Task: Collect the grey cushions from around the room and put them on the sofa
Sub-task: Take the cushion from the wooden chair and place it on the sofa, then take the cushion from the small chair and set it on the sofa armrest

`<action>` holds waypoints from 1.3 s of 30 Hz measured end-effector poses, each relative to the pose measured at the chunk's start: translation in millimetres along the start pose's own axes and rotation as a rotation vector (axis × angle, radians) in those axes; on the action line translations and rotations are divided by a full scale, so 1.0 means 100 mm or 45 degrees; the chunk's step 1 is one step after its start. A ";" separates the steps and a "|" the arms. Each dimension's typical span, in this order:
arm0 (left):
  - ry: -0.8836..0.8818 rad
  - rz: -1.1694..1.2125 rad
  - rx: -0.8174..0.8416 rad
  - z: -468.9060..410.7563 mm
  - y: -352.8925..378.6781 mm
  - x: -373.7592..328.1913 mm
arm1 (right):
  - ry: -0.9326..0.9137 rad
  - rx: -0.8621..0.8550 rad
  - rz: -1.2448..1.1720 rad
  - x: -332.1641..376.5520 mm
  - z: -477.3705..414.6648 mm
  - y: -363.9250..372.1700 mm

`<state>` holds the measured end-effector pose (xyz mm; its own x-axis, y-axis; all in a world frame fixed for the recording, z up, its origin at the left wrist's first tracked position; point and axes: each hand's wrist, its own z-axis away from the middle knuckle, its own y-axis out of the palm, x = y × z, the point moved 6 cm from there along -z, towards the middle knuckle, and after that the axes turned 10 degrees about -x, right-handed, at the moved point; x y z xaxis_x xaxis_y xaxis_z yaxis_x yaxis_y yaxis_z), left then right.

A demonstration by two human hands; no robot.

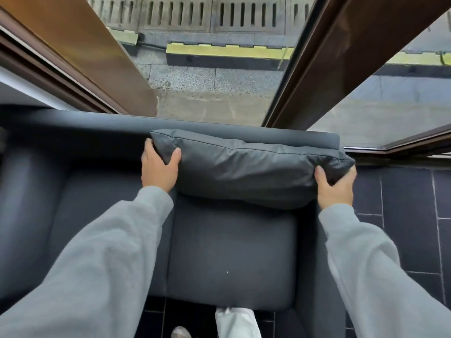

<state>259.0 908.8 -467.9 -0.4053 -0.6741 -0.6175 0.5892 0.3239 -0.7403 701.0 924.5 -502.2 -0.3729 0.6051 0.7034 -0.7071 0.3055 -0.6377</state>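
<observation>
A grey cushion (246,167) stands on its long edge against the backrest at the right end of the dark grey sofa (229,259). My left hand (159,167) grips the cushion's left end, thumb on its front face. My right hand (335,186) grips its right end near the sofa's arm. Both arms wear light grey sleeves. The cushion's lower edge rests over the back of the right seat pad.
Behind the sofa is a large window with brown frames (314,59) looking onto a stone ledge outside. Dark floor tiles (402,215) lie to the right of the sofa. My leg and shoe (234,323) stand at the sofa's front edge.
</observation>
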 end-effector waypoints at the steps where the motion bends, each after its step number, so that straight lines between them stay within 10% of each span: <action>1: 0.163 -0.126 -0.087 0.08 -0.04 -0.12 | -0.131 -0.094 0.081 0.16 0.07 -0.01; 5: 0.926 -0.759 0.035 0.55 0.32 -0.47 | -0.831 -0.131 0.586 0.66 0.48 0.24; 8: 0.892 -0.952 0.297 0.56 0.53 -0.29 | -0.848 0.228 1.061 0.45 0.64 0.57; 17: 0.842 -1.043 0.410 0.30 0.43 -0.32 | -0.832 0.360 1.348 0.56 0.32 0.69; 28: 0.651 -0.940 0.107 0.96 -1.88 0.59 | -0.903 0.420 1.406 1.04 2.24 0.34; 39: 0.167 -0.774 -0.296 2.38 -5.47 2.81 | -1.561 0.527 1.079 2.10 6.48 0.65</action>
<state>-10.7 384.3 -172.8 -0.7085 -0.7002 -0.0881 0.0686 0.0560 -0.9961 187.7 594.3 -192.5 -0.8379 -0.5270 0.1422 -0.0748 -0.1472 -0.9863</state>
